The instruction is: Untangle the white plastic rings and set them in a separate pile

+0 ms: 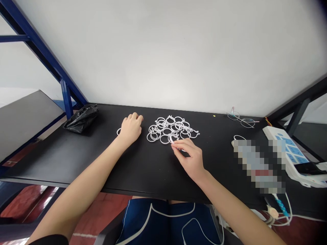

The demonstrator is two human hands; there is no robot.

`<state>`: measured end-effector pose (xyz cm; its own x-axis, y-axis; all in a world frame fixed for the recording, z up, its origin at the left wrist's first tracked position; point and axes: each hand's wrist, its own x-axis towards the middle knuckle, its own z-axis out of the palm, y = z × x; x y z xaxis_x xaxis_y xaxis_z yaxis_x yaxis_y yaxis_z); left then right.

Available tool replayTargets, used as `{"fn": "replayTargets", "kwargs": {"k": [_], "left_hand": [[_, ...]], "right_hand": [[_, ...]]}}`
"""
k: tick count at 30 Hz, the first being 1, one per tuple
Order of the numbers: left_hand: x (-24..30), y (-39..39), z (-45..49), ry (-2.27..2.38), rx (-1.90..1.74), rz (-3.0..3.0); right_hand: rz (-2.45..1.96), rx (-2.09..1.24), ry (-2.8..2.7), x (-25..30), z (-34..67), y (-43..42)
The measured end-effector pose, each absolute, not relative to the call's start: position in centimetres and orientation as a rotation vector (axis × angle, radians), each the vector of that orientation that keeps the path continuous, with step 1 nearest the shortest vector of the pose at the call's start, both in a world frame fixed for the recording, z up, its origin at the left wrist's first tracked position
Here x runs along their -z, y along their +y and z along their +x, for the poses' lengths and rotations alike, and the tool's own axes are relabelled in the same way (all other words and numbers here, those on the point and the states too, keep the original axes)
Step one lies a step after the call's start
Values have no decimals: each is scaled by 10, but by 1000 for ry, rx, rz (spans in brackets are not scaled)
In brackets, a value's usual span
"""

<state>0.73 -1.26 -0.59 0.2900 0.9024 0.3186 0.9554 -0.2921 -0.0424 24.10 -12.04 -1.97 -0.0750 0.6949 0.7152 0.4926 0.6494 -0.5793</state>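
Observation:
Several white plastic rings (171,129) lie in a loose pile on the black table (102,163). My right hand (190,156) reaches to the near edge of the pile, its fingertips pinched on one white ring (173,137). My left hand (131,128) rests knuckles-up to the left of the pile, fingers curled, over a single white ring (119,131) that shows at its left side.
A crumpled black plastic bag (81,119) lies at the back left. A pair of glasses (241,118) sits at the back right. A white and blue power strip (291,153) with cables lies at the right edge, beside a blurred-out object. A white wall stands behind.

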Motion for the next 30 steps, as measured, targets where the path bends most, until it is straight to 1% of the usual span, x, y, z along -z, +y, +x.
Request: {"fn": "replayTargets", "kwargs": {"k": [4, 5, 7, 10, 13, 22, 30], "left_hand": [[0, -22, 21, -1328, 1070, -2431], [-2, -27, 26, -1204, 1195, -2474], [-3, -38, 37, -934, 1321, -2603], [0, -53, 51, -668, 1238, -2792], [5, -61, 60, -562, 1156, -2879], [8, -59, 62, -548, 1210, -2862], [11, -58, 61, -592, 1172, -2851]], "right_hand": [[-882, -218, -1706, 17, 240, -121], [-875, -205, -1701, 16, 240, -122], [-883, -182, -1693, 15, 240, -122], [-924, -188, -1690, 14, 240, -123], [-940, -194, -1697, 13, 240, -124], [-965, -319, -1771, 17, 239, -122], [-1005, -340, -1792, 18, 241, -122]]}}
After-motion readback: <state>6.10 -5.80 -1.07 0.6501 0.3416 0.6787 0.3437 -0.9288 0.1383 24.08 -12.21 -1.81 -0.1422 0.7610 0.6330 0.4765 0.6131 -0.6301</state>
